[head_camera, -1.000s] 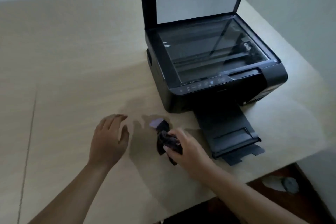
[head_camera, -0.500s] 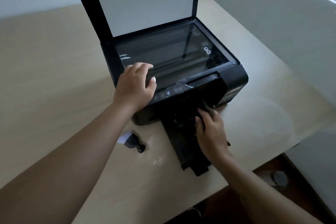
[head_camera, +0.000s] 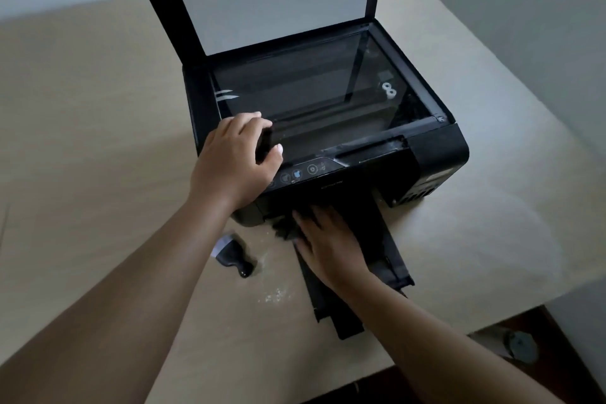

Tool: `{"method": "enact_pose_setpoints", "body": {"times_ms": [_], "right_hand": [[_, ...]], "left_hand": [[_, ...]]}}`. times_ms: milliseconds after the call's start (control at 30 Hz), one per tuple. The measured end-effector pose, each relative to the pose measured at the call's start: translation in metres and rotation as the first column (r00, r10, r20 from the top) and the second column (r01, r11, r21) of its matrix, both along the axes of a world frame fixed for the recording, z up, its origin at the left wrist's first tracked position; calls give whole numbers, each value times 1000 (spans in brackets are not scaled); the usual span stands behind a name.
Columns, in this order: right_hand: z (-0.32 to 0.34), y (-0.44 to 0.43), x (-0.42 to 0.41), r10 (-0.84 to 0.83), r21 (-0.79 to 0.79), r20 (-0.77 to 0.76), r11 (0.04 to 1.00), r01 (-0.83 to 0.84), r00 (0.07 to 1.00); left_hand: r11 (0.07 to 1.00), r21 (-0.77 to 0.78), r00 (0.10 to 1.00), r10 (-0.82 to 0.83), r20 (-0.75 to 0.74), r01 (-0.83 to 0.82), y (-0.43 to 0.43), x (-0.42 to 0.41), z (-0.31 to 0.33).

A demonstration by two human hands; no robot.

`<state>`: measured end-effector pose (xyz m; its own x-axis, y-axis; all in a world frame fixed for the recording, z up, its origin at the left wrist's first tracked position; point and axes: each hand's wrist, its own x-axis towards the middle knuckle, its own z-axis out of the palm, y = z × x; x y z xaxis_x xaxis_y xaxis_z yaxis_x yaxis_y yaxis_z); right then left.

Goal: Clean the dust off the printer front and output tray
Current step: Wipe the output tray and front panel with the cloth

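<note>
Printer (head_camera: 436, 154) at front edge of table (head_camera: 98, 141), lettering unreadable. Rests left hand (head_camera: 234, 161), fingers relaxed, on its corner; presses cloth (head_camera: 283, 228) onto output tray (head_camera: 387, 249) with straight-fingered right hand (head_camera: 331, 246).

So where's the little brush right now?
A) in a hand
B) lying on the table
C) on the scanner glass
B: the brush lies on the table, just left of the output tray, with nothing holding it.
</note>
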<state>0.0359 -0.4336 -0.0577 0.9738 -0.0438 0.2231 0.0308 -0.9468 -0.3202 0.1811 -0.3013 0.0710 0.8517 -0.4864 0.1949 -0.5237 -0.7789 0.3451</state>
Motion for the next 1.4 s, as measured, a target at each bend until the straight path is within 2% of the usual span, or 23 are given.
{"method": "enact_pose_setpoints", "body": {"times_ms": [67, 133, 167, 233, 300, 333, 367, 433, 500, 567, 600, 667, 733, 767, 800, 867, 967, 1033, 1133, 1200, 1267, 1333, 1400], "right_hand": [[-4, -16, -17, 260, 12, -1, 965, -260, 966], [-11, -49, -35, 356, -12, -19, 934, -356, 934], [-15, -64, -41, 295, -26, -14, 955, -295, 955], [-16, -75, -39, -33, 4, -15, 999, 33, 999], [-11, -52, -18, -319, 8, -51, 947, 320, 946], [-8, -35, -6, -335, 5, -65, 942, 336, 940], [-6, -20, 0, -277, 9, -43, 961, 277, 960], [-11, -8, -6, -15, -1, 9, 1000, 15, 1000], [-11, -26, -27, 251, -25, -13, 968, -251, 968], [-18, -59, -44, 325, -73, -17, 943, -326, 945], [-21, -74, -48, 256, -78, 5, 964, -254, 967], [-20, -86, -40, -51, -26, 17, 998, 51, 999], [-13, -69, -16, -325, 5, -37, 946, 325, 945], [-8, -52, -6, -361, 11, -60, 932, 362, 931], [-6, -37, -1, -317, 14, -63, 948, 318, 946], [-10, -19, -17, -30, 7, -40, 1000, 31, 999], [-6, -45, -68, 420, -21, -153, 904, -428, 895], [-8, -76, -82, 407, -71, -170, 903, -423, 898], [-7, -79, -63, 0, -12, -127, 1000, -1, 992], [-4, -42, -45, -124, 62, -117, 989, 132, 985], [-7, -7, -43, 75, 105, -101, 992, -64, 992], [-8, 5, -60, 369, 93, -169, 929, -358, 914], [1, -18, -75, 503, 79, -260, 862, -501, 824]], "left_hand": [[1000, 8, 1000, 6, 4, -6, 0, 0, 0], [1000, 17, 1000, 7, 3, -7, -1, 0, 0], [1000, 21, 1000, 6, 2, -6, -2, -1, 0], [1000, 29, 1000, 7, 7, -7, -2, -2, 0], [999, 32, 1000, 4, 13, -4, -2, -2, 0], [999, 34, 1000, 3, 13, -3, -2, -2, 0], [999, 33, 1000, 3, 13, -3, -2, -1, 0], [999, 39, 1000, -4, 8, 4, -1, 0, 0], [999, 50, 1000, -11, 10, 10, -1, 0, 1], [999, 48, 1000, -12, 18, 11, -2, 0, 1], [999, 48, 1000, -11, 18, 10, -2, 0, 1], [999, 52, 1000, -10, 19, 9, -2, 0, 0], [999, 50, 1000, -13, 17, 12, -2, 0, -1], [999, 49, 1000, -14, 16, 13, -1, 1, -1], [999, 49, 1000, -15, 15, 14, -1, 2, -1], [998, 52, 1000, -23, 11, 22, -1, 2, -1], [999, 50, 1000, -23, 10, 22, -2, 3, 0], [999, 48, 1000, -23, 8, 23, -2, 2, -1], [999, 46, 1000, -20, 11, 19, -3, 2, -1], [999, 49, 1000, -18, 5, 18, -2, 1, -1], [999, 52, 1000, -17, 2, 17, -2, 2, -1], [998, 55, 1000, -19, -5, 19, -1, 2, 0], [999, 50, 1000, -16, -9, 17, -1, 1, 1]]}}
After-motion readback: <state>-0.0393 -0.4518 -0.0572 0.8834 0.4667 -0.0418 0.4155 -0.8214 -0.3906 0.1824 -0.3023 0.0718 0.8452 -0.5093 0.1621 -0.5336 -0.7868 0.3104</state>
